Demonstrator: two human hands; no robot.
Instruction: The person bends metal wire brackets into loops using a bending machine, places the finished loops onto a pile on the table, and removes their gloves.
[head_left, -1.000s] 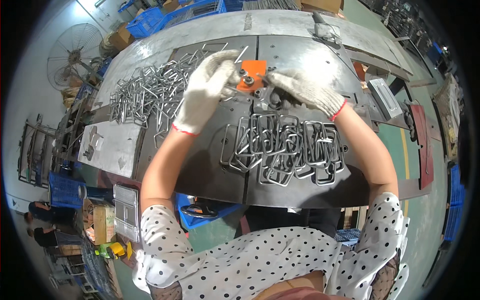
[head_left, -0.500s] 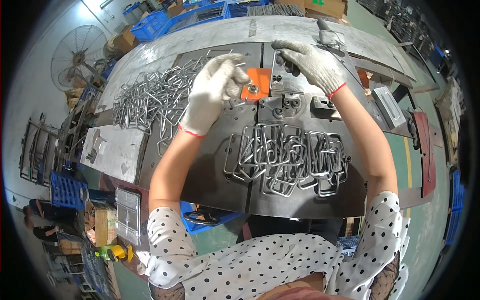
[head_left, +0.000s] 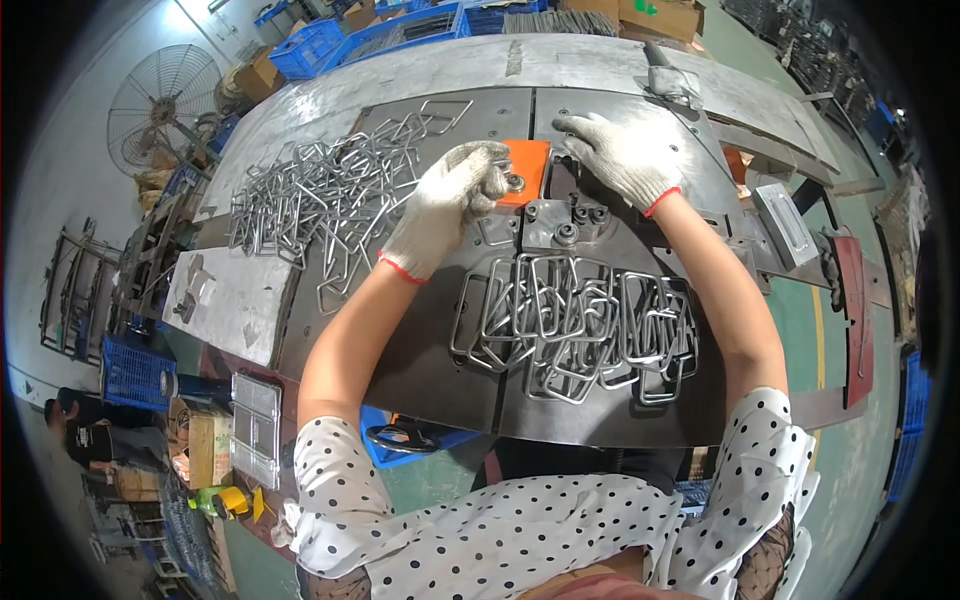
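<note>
Both my hands wear white knit gloves. My left hand (head_left: pixel 447 208) is curled on the left edge of an orange block (head_left: pixel 527 172) of a metal fixture, fingers closed around a small part I cannot make out. My right hand (head_left: pixel 622 155) lies flat, fingers spread, on the dark fixture plate (head_left: pixel 420 345) just right of the orange block. Round pins (head_left: pixel 568 234) stand below it. A pile of bent rectangular wire frames (head_left: pixel 575 325) lies near me on the plate. A bigger heap of unbent wire pieces (head_left: pixel 320 195) lies to the left of my left hand.
A grey steel bench (head_left: pixel 400 75) carries the plate. A light grey metal sheet (head_left: pixel 225 300) lies at its left. Blue crates (head_left: pixel 315 45) and a standing fan (head_left: pixel 160 100) stand beyond it. A person (head_left: pixel 85 435) is at the lower left, by a blue crate (head_left: pixel 130 370).
My right hand moved from beside the orange block up and right onto the fixture plate and flattened. My left hand stayed at the block's left edge.
</note>
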